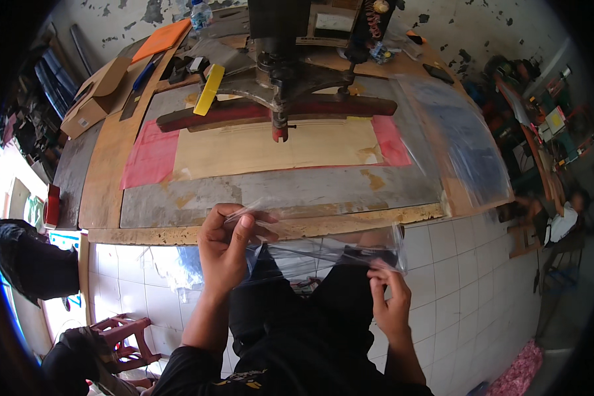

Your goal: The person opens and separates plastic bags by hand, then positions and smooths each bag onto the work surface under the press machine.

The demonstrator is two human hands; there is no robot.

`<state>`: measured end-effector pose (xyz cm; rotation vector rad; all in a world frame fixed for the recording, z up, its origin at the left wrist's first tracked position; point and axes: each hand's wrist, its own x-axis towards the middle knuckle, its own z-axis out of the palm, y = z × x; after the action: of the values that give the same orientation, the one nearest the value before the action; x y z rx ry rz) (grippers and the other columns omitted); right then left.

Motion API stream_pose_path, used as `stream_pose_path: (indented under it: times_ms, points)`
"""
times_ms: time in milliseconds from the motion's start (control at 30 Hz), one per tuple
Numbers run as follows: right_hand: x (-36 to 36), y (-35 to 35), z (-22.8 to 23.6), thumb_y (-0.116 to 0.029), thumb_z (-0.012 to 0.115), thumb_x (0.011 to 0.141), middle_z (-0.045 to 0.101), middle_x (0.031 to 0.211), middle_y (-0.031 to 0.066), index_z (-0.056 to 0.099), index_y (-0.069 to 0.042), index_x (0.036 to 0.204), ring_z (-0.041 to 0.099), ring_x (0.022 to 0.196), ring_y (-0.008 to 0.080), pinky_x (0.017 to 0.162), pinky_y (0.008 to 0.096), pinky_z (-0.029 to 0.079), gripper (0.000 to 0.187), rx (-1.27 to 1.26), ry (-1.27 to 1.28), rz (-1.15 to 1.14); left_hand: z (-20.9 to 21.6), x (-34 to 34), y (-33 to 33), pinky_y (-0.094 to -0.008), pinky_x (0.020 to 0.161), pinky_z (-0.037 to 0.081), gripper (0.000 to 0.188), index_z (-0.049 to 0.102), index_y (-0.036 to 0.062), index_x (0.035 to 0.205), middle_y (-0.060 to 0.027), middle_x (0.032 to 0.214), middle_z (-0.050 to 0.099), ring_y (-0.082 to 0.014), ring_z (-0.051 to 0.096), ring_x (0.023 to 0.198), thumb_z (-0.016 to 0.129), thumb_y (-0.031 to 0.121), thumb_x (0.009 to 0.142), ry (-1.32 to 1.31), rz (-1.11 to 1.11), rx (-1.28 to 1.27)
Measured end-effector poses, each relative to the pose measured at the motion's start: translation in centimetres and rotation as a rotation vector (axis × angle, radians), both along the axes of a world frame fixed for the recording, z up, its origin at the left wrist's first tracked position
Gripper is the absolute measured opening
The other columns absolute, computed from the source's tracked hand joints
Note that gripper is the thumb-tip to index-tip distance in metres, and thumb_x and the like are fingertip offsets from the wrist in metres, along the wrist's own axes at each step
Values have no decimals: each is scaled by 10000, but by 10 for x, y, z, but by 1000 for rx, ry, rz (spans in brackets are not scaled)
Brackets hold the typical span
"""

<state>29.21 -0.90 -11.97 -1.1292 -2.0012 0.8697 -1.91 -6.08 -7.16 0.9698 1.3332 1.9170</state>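
A clear plastic sheet or bag (317, 252) is stretched between my two hands over my lap, just in front of the table edge. My left hand (230, 241) pinches its left end between thumb and fingers. At its lower right corner, my right hand (391, 298) grips it with the fingertips. Beyond them stands a press-like machine with a dark red bar (350, 107) and a metal bracket (270, 86). Under the bar lies a tan rectangular sheet (270, 148) with pink pieces (150, 155) at both ends.
Stacked clear plastic sheets (465, 148) lie at the table's right. A cardboard box (96, 96), an orange folder (162, 39) and a water bottle (200, 14) are at the back left. A yellow strip (209, 89) hangs at the bar. A red stool (125, 340) stands lower left.
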Motion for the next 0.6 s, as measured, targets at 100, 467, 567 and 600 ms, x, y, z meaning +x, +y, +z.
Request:
stream_pose_path:
  times_ms: [100, 467, 567, 600]
  points:
    - [-5, -1, -16, -62, 585, 1058, 647, 1369, 217, 540, 58, 1397, 685, 1161, 275, 999, 371, 536, 363, 41, 36, -132, -4, 0, 0, -319, 697, 614, 220, 549, -5, 1091, -210, 974, 765, -245, 764, 757, 597, 210, 1104, 22, -18, 39]
    - [-7, 0, -20, -86, 471, 1065, 448, 1554, 232, 516, 81, 1427, 610, 1315, 357, 1094, 463, 510, 401, 30, 545, 57, 0, -4, -8, -274, 697, 564, 202, 517, 2, 1116, -239, 1052, 777, -229, 770, 825, 603, 184, 1101, 128, 55, 187]
    - [-10, 1, -21, -132, 503, 1058, 448, 1539, 233, 538, 80, 1407, 592, 1295, 345, 1100, 465, 492, 410, 90, 672, -68, 1, -3, -7, -280, 706, 573, 203, 516, 3, 1108, -233, 1048, 779, -208, 758, 832, 597, 188, 1105, 156, 73, 190]
    - [-12, 0, -14, -121, 517, 983, 473, 1538, 225, 566, 62, 1384, 566, 1337, 342, 1121, 443, 422, 444, 101, 650, -93, 0, -2, -6, -282, 684, 565, 213, 521, 12, 1108, -219, 1022, 777, -204, 747, 786, 588, 214, 1110, 172, 96, 193]
